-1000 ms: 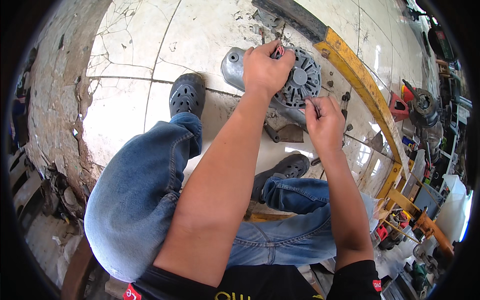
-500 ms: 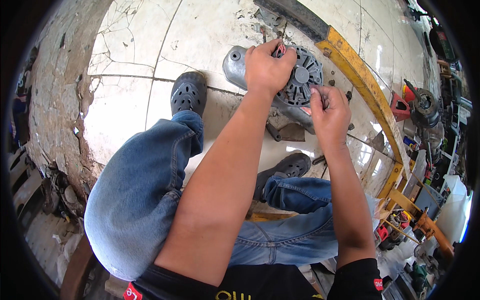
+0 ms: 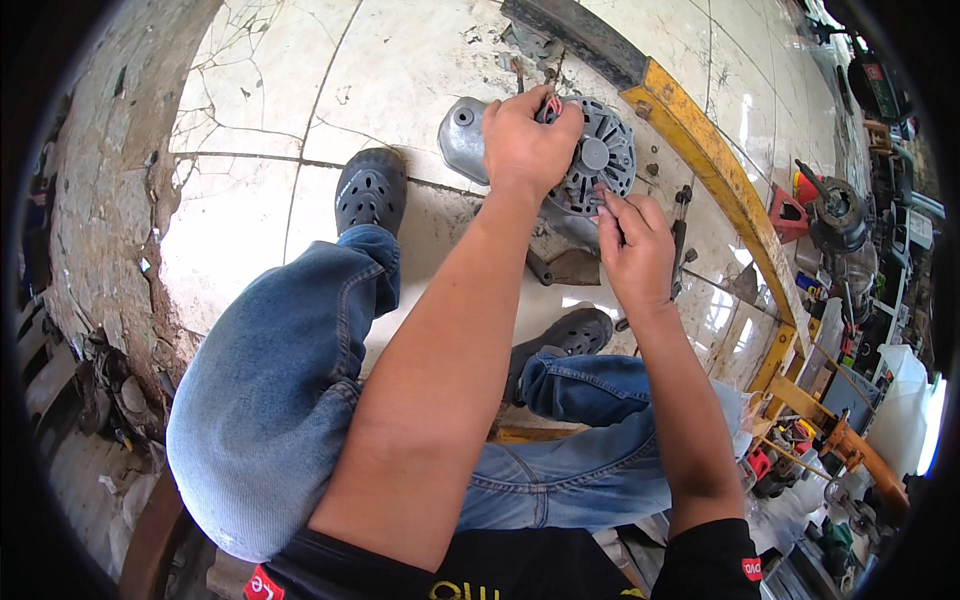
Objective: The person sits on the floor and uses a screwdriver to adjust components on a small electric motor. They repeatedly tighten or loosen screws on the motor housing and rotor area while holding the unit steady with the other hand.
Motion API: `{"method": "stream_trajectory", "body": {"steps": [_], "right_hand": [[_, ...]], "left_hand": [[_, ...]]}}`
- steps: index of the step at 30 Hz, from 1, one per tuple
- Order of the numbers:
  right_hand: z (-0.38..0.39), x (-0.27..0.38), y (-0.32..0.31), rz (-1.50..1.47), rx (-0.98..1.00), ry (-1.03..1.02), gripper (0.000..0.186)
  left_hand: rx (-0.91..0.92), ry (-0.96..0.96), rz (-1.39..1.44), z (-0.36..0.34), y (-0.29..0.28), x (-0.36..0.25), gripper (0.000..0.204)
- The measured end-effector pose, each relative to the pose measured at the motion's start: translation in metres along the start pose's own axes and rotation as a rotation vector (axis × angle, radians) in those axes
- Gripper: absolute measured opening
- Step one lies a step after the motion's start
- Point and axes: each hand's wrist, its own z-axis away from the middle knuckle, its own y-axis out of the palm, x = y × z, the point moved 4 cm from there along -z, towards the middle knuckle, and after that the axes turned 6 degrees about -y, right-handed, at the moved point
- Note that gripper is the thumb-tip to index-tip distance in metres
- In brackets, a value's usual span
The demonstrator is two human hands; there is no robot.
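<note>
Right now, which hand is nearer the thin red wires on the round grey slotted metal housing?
Left. Your left hand is right at the red wires, though contact is unclear. Your right hand is farther off, at the lower part of the housing.

Bright light is washing over the tile floor (image 3: 400,50), and a white patch (image 3: 934,425) is glaring at the right edge. Reflections are gleaming beside the yellow bar (image 3: 715,165), while soft shadow is lying between the shoes (image 3: 370,195). The left hand (image 3: 528,142) and right hand (image 3: 636,248) are showing sharply; the lens is bending outer shapes inside a black rim.
</note>
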Motion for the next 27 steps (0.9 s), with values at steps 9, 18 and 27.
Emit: {"method": "stream_trajectory", "body": {"steps": [9, 18, 27], "right_hand": [[-0.012, -0.001, 0.0, -0.135, 0.015, 0.07, 0.017], [-0.008, -0.005, 0.0, -0.152, 0.048, 0.171, 0.013], [-0.004, -0.013, -0.001, -0.188, 0.049, 0.211, 0.013]], "left_hand": [[-0.039, 0.033, 0.017, -0.003, -0.003, 0.002, 0.053], [-0.022, 0.018, 0.037, -0.003, -0.002, 0.001, 0.052], [-0.028, 0.021, 0.026, -0.004, 0.0, 0.001, 0.054]]}}
